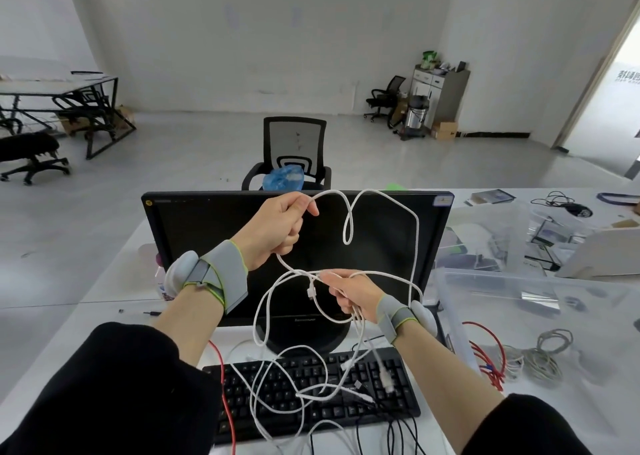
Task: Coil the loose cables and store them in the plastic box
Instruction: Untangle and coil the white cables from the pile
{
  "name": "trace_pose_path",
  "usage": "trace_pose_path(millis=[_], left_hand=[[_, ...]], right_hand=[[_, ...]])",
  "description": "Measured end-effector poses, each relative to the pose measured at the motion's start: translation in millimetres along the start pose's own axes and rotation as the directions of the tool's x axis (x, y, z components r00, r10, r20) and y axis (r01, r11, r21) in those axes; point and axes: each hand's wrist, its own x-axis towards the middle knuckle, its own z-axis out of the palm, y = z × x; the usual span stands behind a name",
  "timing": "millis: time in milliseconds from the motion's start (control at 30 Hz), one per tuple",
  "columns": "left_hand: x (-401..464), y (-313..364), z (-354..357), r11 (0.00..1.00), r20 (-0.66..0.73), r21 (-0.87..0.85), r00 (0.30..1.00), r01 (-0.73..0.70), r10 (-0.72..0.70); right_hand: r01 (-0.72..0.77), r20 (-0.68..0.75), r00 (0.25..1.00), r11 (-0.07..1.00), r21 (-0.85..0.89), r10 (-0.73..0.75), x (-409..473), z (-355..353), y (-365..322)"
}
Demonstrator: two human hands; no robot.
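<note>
Head view: left hand (277, 227) and right hand (353, 293) both pinching thin white braided cable (414, 219), raised before black monitor (381, 246).
Box: clear plastic box (554, 302) sitting right.
Risk: dangling loops snagging black keyboard (311, 389), likely tangling.

White braided cable (381, 200): long, tangled, uncoiled. I hold it in front of the monitor (388, 240), top loops arching level with the monitor's upper edge, lower loops dropping below the monitor's base. Red cable (493, 347) and grey cable (547, 354): loose bundles right of the monitor. Clear plastic box (519, 292): open, right of the monitor, beyond those bundles.
</note>
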Motion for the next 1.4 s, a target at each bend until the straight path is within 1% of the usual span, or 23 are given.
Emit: trace_pose_path(millis=[67, 133, 200, 267, 333, 400, 500, 533, 600, 633, 667, 733, 800, 867, 900, 967, 1033, 1100, 1167, 1200, 1267, 1333, 1400], left_hand=[[1, -1, 0, 1.000, -0.008, -0.009, 1.000, -0.009, 0.009], [1, -2, 0, 1.000, -0.015, -0.008, 1.000, -0.009, 0.008], [2, -2, 0, 1.000, -0.016, -0.009, 1.000, -0.006, 0.006], [2, -3, 0, 1.000, -0.020, -0.013, 1.000, -0.008, 0.008], [3, -4, -1, 1.000, -0.025, -0.023, 1.000, -0.013, 0.012], [4, -6, -1, 0.999, -0.022, -0.043, 1.000, -0.018, 0.017], [5, -7, 2, 0.997, -0.016, -0.073, 1.000, -0.024, 0.023], [5, -6, 3, 0.996, -0.013, -0.081, 1.000, -0.027, 0.026], [6, -4, 5, 0.995, -0.007, -0.091, 1.000, -0.030, 0.029], [6, -3, 5, 0.995, -0.007, -0.091, 1.000, -0.031, 0.031], [6, -2, 4, 0.996, -0.009, -0.088, 0.999, -0.033, 0.032], [6, -3, 1, 0.997, -0.019, -0.075, 0.999, -0.032, 0.031], [5, -6, -3, 0.997, -0.031, -0.070, 0.999, -0.020, 0.018], [3, -8, -4, 0.997, -0.036, -0.071, 0.999, -0.011, 0.009], [2, -8, -4, 0.997, -0.038, -0.071, 0.999, -0.013, 0.010], [1, -4, -4, 0.997, -0.039, -0.065, 0.999, -0.035, 0.033], [1, 2, -5, 0.997, -0.043, -0.037, 0.997, -0.073, 0.071], [2, 8, -5, 0.994, -0.053, 0.023, 0.993, -0.108, 0.109], [3, 12, -3, 0.986, -0.073, 0.088, 0.986, -0.145, 0.151], [4, 14, -2, 0.976, -0.094, 0.132, 0.978, -0.172, 0.185], [9, 18, -2, 0.938, -0.179, 0.259, 0.942, -0.232, 0.283], [13, 22, -3, 0.877, -0.250, 0.387, 0.883, -0.285, 0.397], [15, 26, -6, 0.822, -0.278, 0.468, 0.829, -0.325, 0.485]], right_hand=[[-0.054, 0.056, 0.997, 0.998, -0.013, 0.055, 1, 1, 1], [-0.098, 0.078, 0.992, 0.994, -0.044, 0.101, 0, 4, 1], [-0.120, 0.052, 0.991, 0.990, -0.078, 0.124, 2, 3, 3], [-0.115, 0.013, 0.993, 0.988, -0.103, 0.117, 3, 2, 4], [-0.060, -0.026, 0.998, 0.991, -0.117, 0.057, 1, 1, 4], [0.041, -0.032, 0.998, 0.987, -0.154, -0.046, -3, 4, 0], [0.213, 0.071, 0.977, 0.946, -0.244, -0.202, -5, 12, -10], [0.258, 0.099, 0.966, 0.917, -0.305, -0.239, -3, 16, -12], [0.301, 0.129, 0.953, 0.854, -0.425, -0.273, 2, 23, -16], [0.299, 0.126, 0.954, 0.847, -0.439, -0.271, 4, 26, -16], [0.285, 0.118, 0.958, 0.864, -0.414, -0.260, 6, 28, -14], [0.258, 0.125, 0.965, 0.916, -0.307, -0.230, 4, 27, -13], [0.194, 0.109, 0.979, 0.955, -0.223, -0.174, 3, 23, -10], [0.123, 0.010, 0.992, 0.973, -0.193, -0.124, 5, 17, -6], [0.095, -0.059, 0.992, 0.969, -0.229, -0.111, 8, 13, -1], [0.041, -0.171, 0.979, 0.926, -0.376, -0.112, 14, 4, 12], [-0.034, -0.227, 0.970, 0.876, -0.481, -0.086, 19, -6, 29], [-0.118, -0.291, 0.956, 0.850, -0.513, -0.043, 21, -13, 45], [-0.154, -0.332, 0.942, 0.819, -0.553, -0.047, 23, -16, 58], [-0.168, -0.340, 0.938, 0.782, -0.601, -0.061, 23, -17, 62], [-0.181, -0.333, 0.940, 0.717, -0.673, -0.075, 23, -18, 64], [-0.190, -0.306, 0.950, 0.660, -0.727, -0.065, 21, -20, 66], [-0.200, -0.266, 0.963, 0.536, -0.820, -0.048, 18, -22, 69]])
